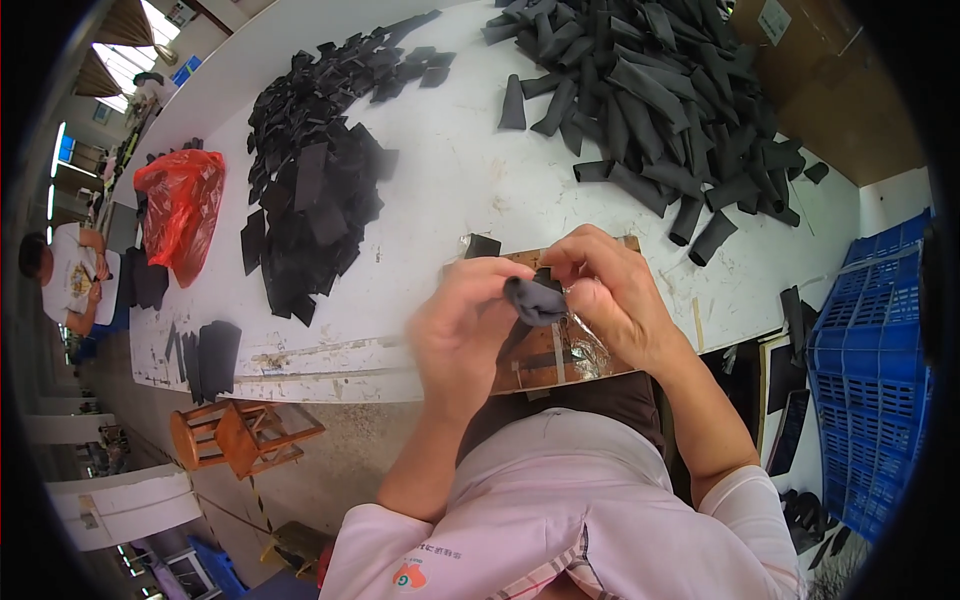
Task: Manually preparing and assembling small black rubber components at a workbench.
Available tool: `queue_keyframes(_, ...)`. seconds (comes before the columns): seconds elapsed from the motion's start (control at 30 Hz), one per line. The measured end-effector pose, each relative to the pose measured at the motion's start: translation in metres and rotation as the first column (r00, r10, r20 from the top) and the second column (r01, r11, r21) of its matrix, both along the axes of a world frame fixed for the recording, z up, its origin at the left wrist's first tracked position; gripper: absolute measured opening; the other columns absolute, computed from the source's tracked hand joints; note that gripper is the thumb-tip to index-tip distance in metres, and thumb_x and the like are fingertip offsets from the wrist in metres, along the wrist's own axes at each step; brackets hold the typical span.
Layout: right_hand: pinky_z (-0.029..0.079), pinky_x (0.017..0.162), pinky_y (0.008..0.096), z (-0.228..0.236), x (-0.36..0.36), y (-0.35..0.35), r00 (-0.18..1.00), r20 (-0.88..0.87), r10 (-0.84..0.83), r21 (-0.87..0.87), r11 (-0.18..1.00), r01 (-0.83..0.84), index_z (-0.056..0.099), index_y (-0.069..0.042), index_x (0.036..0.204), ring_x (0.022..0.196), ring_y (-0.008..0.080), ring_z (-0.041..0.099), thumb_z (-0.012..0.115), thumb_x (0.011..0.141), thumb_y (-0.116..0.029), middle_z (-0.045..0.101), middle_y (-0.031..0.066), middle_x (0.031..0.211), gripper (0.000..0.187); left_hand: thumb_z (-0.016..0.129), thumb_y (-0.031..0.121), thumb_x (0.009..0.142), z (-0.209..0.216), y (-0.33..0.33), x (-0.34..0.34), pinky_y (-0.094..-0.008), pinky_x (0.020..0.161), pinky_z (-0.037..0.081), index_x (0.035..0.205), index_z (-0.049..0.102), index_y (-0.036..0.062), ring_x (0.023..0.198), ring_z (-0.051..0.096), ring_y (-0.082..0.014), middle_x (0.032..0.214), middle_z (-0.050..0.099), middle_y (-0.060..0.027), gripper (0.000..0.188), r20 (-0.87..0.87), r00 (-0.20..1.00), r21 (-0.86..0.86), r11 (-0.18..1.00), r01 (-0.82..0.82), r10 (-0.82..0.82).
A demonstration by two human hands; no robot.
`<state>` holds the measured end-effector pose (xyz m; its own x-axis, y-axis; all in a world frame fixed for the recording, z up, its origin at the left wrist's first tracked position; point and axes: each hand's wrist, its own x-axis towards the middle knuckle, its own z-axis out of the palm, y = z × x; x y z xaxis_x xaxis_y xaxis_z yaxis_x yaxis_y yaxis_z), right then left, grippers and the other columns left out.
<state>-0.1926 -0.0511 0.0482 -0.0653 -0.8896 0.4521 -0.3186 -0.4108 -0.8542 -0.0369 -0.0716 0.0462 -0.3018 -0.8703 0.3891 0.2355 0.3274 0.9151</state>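
Between my two hands is a dark grey fabric tube (538, 302), one rounded end facing me. My left hand (455, 320), a little blurred, has its fingers closed around the tube's left side. The fingers of my right hand (612, 295) pinch the fabric at its far right edge. Beneath them lies a brown board (525, 372) with shiny clear tape on its surface, at the table's front edge. A small flat black piece (484, 246) rests by the board's far left corner. Whatever is inside the tube is hidden.
Similar grey tubes (650, 100) are heaped at the far right beside a cardboard box (815, 95). Flat black pieces (325, 190) form a pile at left, near a red plastic bag (180, 215). Blue crates (865, 370) stand right, a wooden stool (250, 440) left; another person (75, 270) sits beyond.
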Motion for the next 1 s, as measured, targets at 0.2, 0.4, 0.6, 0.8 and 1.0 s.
queue_keyframes(0.2, 0.041, 0.048, 0.0327, -0.007, 0.0, 0.008, 0.759, -0.65, 0.026, -0.049, 0.996, -0.077, 0.047, -0.005, 0.062, 0.06, 0.0216, 0.052, 0.065, 0.067, -0.026, 0.047, 0.006, 0.061, 0.028, 0.058, 0.01, 0.081, 0.001, 0.023, -0.002, -0.0332, 0.083, 0.04, 0.087, 0.052, -0.0013, 0.088, 0.054, -0.0192, 0.094, 0.057, -0.0165, 0.014, -0.254, 0.96, 0.347, 0.937, -0.025, 0.119)
queue_keyframes(0.4, 0.04, 0.044, 0.0332, -0.023, 0.003, 0.007, 0.85, -0.523, 0.052, 0.016, 0.999, -0.051, 0.046, -0.005, 0.062, 0.054, 0.0231, 0.051, 0.064, 0.071, -0.018, 0.047, 0.0067, 0.058, 0.024, 0.064, 0.004, 0.074, -0.007, -0.006, -0.006, -0.0296, 0.077, 0.046, 0.088, 0.054, -0.0024, 0.084, 0.056, -0.018, 0.089, 0.058, -0.0137, 0.018, -0.277, 0.955, 0.36, 0.91, 0.207, -0.108)
queue_keyframes(0.6, 0.042, 0.052, 0.0389, -0.056, -0.004, 0.01, 0.946, -0.235, 0.223, 0.082, 0.974, -0.209, 0.053, -0.005, 0.081, 0.062, 0.0299, 0.052, 0.052, 0.083, -0.021, 0.053, 0.0105, 0.066, 0.016, 0.064, -0.003, 0.072, -0.006, 0.0, -0.016, -0.0216, 0.062, 0.045, 0.079, 0.056, -0.0022, 0.068, 0.054, -0.0092, 0.078, 0.057, -0.0061, 0.011, 0.199, 0.974, 0.139, 0.987, 0.077, -0.104)
queue_keyframes(0.8, 0.041, 0.052, 0.0386, -0.036, -0.008, 0.008, 0.924, -0.318, 0.213, 0.177, 0.971, -0.163, 0.053, -0.004, 0.078, 0.062, 0.0298, 0.052, 0.056, 0.08, -0.024, 0.052, 0.0099, 0.064, 0.019, 0.06, -0.001, 0.077, 0.004, 0.009, -0.02, -0.0244, 0.069, 0.045, 0.092, 0.054, -0.0027, 0.075, 0.055, -0.0131, 0.084, 0.058, -0.01, 0.017, 0.051, 0.999, 0.109, 0.994, -0.002, -0.004)
queue_keyframes(1.0, 0.04, 0.048, 0.0377, -0.004, -0.009, 0.004, 0.872, -0.456, 0.178, 0.151, 0.981, -0.121, 0.05, -0.003, 0.066, 0.058, 0.0278, 0.051, 0.06, 0.076, -0.025, 0.05, 0.0087, 0.061, 0.026, 0.055, 0.017, 0.083, 0.013, 0.006, -0.01, -0.0386, 0.082, 0.039, 0.087, 0.055, 0.0023, 0.084, 0.051, -0.0239, 0.085, 0.057, -0.0133, 0.015, -0.411, 0.912, 0.205, 0.976, 0.068, 0.023)
